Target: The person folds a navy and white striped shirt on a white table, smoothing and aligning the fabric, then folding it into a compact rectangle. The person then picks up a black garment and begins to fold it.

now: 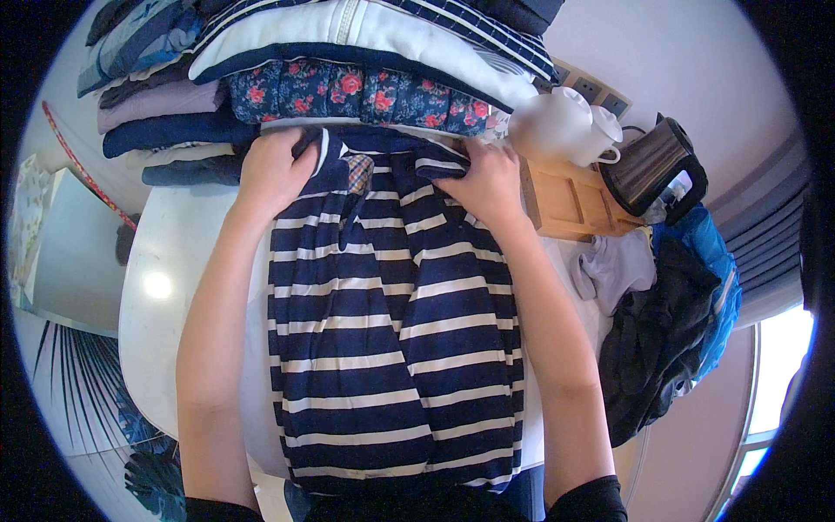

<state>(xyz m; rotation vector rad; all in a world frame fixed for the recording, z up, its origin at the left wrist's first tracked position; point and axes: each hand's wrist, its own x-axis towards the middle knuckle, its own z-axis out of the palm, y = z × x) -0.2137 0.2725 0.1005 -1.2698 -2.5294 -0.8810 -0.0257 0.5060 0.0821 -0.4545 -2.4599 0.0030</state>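
A navy and white striped shirt (352, 339) lies before me on a white table (189, 274), its near end reaching past the front edge. My left hand (280, 166) holds the folded upper left edge, with the fingertips hidden beneath the cloth. At the upper right, my right hand (486, 179) pinches another fold between thumb and fingers. Between the two hands a checked patch of lining (359, 171) shows at the neck opening. The sleeves appear folded in over the body, crossing it lengthwise.
Behind the shirt stand stacks of folded clothes, including a floral quilted garment (365, 94) and a navy garment (176, 134). At right are a wooden box (577, 202), a white cup (597, 134), an electric kettle (652, 166) and a heap of dark clothing (659, 346).
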